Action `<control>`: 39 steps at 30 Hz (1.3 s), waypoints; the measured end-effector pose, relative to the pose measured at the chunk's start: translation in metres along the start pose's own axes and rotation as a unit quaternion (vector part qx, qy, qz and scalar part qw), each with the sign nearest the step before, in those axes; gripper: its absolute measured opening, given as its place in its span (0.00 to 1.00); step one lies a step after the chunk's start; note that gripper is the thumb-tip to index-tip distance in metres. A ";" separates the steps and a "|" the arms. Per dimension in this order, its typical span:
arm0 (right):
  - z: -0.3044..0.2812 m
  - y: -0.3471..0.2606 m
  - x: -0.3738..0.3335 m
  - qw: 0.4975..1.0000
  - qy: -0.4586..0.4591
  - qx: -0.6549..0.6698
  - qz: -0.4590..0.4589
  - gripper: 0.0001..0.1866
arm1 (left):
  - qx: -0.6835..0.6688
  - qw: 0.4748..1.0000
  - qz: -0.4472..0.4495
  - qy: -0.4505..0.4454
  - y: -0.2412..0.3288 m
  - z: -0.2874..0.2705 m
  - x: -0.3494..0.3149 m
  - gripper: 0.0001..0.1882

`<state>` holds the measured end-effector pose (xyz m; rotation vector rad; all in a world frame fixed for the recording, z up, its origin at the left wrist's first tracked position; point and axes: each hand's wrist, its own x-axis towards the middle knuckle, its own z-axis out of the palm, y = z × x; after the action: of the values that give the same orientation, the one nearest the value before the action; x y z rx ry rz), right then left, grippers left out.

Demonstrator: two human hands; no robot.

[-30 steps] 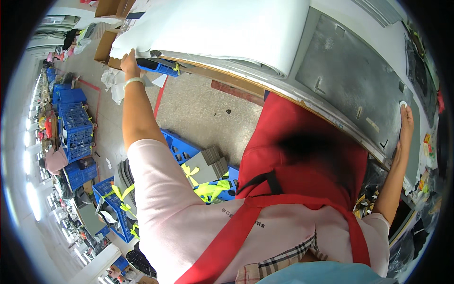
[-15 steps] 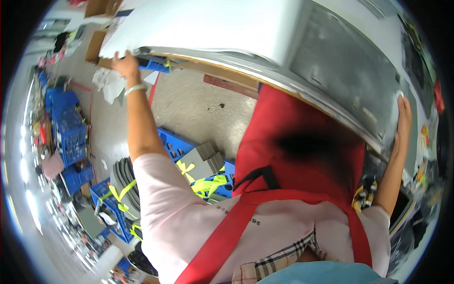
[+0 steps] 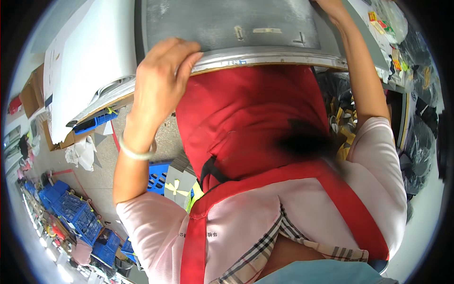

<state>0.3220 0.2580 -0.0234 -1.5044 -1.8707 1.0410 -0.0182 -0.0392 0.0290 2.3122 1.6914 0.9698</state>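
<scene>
My left hand [image 3: 163,78] is over the front edge of the worktable, its fingers bent and the thumb tip close to the index fingertip. It is at the near left part of a dark grey sheet [image 3: 227,26]; whatever may be pinched there is too small to make out. The grey sheet has small pale tape marks near its front edge. My right hand [image 3: 330,8] reaches to the right side of that sheet, and its fingertips are cut off by the upper picture edge. To the left lies a large white sheet [image 3: 94,52], curled up at its near corner.
The table's layered front edge [image 3: 274,61] runs just before my red apron [image 3: 250,109]. Blue crates [image 3: 78,215] stand on the floor at the left, near crumpled white paper [image 3: 81,152]. A cardboard box [image 3: 33,92] is at the far left. Clear plastic bags [image 3: 420,142] hang at the right.
My view has turned to the right, bringing the grey sheet in front of me. My left hand has left the white sheet's corner and come to the grey sheet's front edge. My right hand reaches farther away.
</scene>
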 end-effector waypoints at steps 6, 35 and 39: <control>0.006 0.013 0.004 0.997 -0.030 0.004 -0.075 0.12 | -0.022 0.983 -0.150 -0.105 -0.026 0.023 0.002 0.15; 0.003 0.001 -0.007 0.995 -0.016 -0.040 -0.090 0.18 | -0.015 0.996 -0.073 -0.055 -0.021 0.030 -0.006 0.09; 0.003 0.007 -0.005 0.993 -0.004 -0.057 -0.100 0.20 | -0.033 0.994 -0.093 -0.055 -0.018 0.029 -0.006 0.09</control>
<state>0.3242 0.2533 -0.0305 -1.3421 -2.0682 0.8619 -0.0176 -0.0305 -0.0048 2.0820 1.7627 0.8348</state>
